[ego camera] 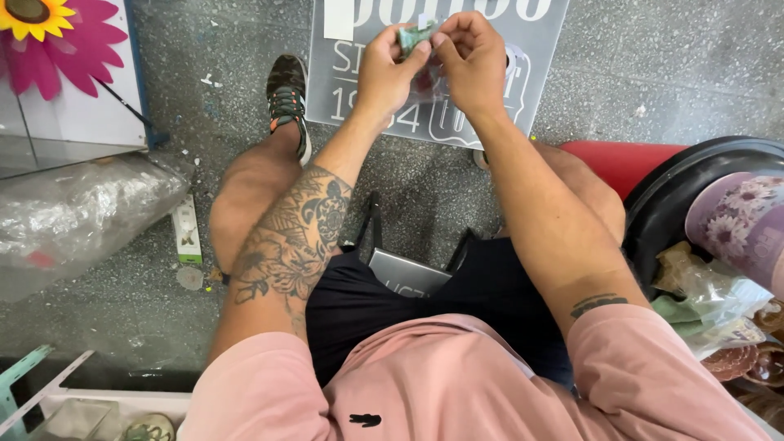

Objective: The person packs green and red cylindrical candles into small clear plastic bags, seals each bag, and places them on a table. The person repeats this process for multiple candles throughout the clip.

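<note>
While both arms reach forward over the knees, left hand (pixel 390 72) and right hand (pixel 472 64) pinch one small green packet (pixel 415 36) between fingertips, equally near.

small green item (pixel 414 36) in a clear plastic wrapper, pinched up between the fingertips of both hands. the crumpled green part sits at the top, and the see-through wrapper hangs down below the thumbs, something reddish showing inside.

Both arms stretch forward over the bent knees, forearms nearly parallel. The left hand (pixel 390 69) and right hand (pixel 474 61) meet close together, fingertips pinched inward toward one another. The left forearm is tattooed.
</note>
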